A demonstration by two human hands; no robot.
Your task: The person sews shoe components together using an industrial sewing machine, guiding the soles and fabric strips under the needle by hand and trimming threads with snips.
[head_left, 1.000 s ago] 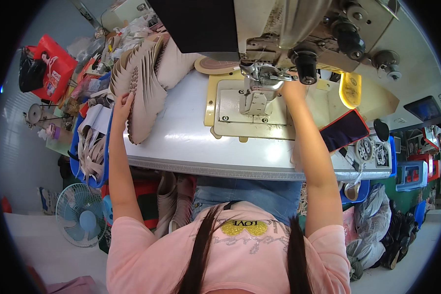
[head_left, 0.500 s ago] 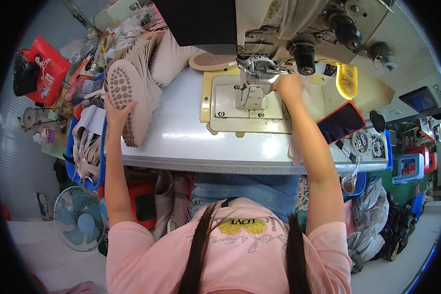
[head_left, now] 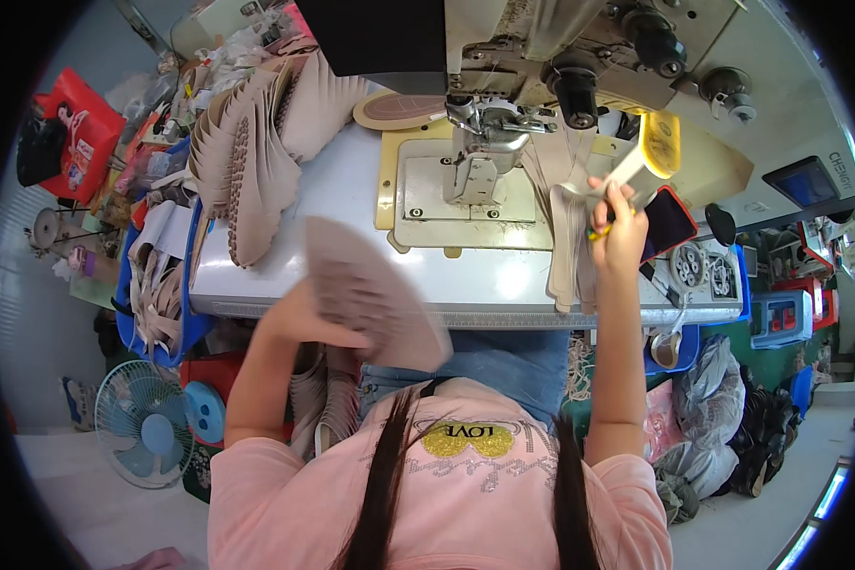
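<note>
One panel (head_left: 372, 302), long axis slanting, seemingly down-right

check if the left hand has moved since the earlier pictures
Yes, the left hand has moved right and down the picture, from the beige stack to the tabletop's front edge.

I'm in a sewing workshop, seemingly for footwear: an industrial sewing machine (head_left: 489, 166) stands on my white worktop (head_left: 337, 190), a sole-shaped plate (head_left: 399, 110) beside it and fanned beige cut pieces (head_left: 266, 180) to its left. A blue bin (head_left: 198, 331) holds pale strips (head_left: 157, 309); what look like dark shoes (head_left: 765, 432) pile up at my right.
</note>
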